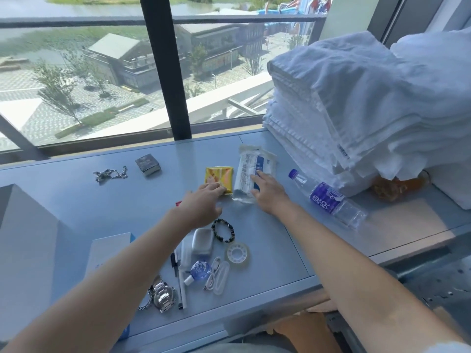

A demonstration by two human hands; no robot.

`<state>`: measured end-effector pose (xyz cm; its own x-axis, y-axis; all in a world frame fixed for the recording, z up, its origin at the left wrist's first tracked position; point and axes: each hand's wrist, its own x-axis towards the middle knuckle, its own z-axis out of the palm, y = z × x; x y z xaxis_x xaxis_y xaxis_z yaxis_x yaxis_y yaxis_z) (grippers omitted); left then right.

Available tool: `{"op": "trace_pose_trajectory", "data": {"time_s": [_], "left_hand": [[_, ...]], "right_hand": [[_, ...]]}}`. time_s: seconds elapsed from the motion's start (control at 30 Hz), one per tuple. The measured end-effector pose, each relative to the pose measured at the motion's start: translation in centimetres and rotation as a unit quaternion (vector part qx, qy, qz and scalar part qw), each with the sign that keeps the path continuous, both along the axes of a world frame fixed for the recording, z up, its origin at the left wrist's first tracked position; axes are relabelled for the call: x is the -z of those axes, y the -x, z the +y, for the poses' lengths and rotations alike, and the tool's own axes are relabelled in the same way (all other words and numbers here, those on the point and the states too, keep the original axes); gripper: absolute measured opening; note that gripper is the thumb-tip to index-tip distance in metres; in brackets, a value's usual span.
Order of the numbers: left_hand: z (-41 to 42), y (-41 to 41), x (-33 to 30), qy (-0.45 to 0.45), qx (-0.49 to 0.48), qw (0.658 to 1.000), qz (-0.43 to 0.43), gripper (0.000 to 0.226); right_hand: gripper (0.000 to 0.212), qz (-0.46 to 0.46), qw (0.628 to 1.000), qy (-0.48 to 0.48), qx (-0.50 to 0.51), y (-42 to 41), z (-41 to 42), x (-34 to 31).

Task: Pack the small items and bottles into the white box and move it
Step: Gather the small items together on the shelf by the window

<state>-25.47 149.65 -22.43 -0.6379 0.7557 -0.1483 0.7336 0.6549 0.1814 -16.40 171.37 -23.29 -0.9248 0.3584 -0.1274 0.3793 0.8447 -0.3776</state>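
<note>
Your left hand [204, 200] presses the slippery yellow packet [218, 182], your right hand [267, 194] rests open-fingered on the limp clear pouch [252, 171] beside it; pinch their edges.

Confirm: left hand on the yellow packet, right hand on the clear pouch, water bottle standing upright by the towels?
Not quite. The head view shows the water bottle lying on its side by the towels. Left hand on the yellow packet and right hand on the clear pouch are correct.

Left hand [204, 202] on yellow packet [219, 180], right hand [269, 193] on clear pouch [251, 171]
</note>
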Motion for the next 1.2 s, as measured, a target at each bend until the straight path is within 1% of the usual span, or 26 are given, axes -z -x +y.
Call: {"op": "trace_pose_trajectory", "data": {"time_s": [0.1,0.27,0.57,0.7,0.9,1.03,1.2], "left_hand": [[-0.4,-0.9,-0.4,0.01,-0.001,1.0,-0.015,0.064],[-1.2,-3.1,-0.7,0.01,0.009,1.0,-0.002,0.063],[-2.6,-6.8,-0.8,0.008,0.002,1.0,0.002,0.059],[-3.2,-7.6,-1.1,0.013,0.008,1.0,0.013,0.057],[-4.3,-8.7,-1.6,-0.011,0.002,1.0,0.011,0.057],[-5.1,-9.0,-2.1,-0.026,-0.017,0.999,0.007,0.056],[-6.5,-8.2,-3.0,-0.043,-0.051,0.998,0.008,0.058]], "right_hand": [[0.057,-0.003,0.999,0.023,-0.027,-2.3,-0.3,-0.4],[0.062,-0.008,0.997,0.052,-0.055,-7.3,-1.4,-1.2],[0.061,-0.007,0.997,0.035,-0.072,-13.8,-4.8,-0.8],[0.061,-0.008,0.997,0.03,-0.073,-15.2,-6.1,-0.8],[0.062,0.001,0.997,0.009,-0.078,-16.2,-8.0,-0.4],[0.061,0.009,0.997,0.0,-0.074,-16.3,-8.4,-0.7],[0.056,0.038,0.996,-0.003,-0.08,-15.0,-8.5,-2.0]]}}
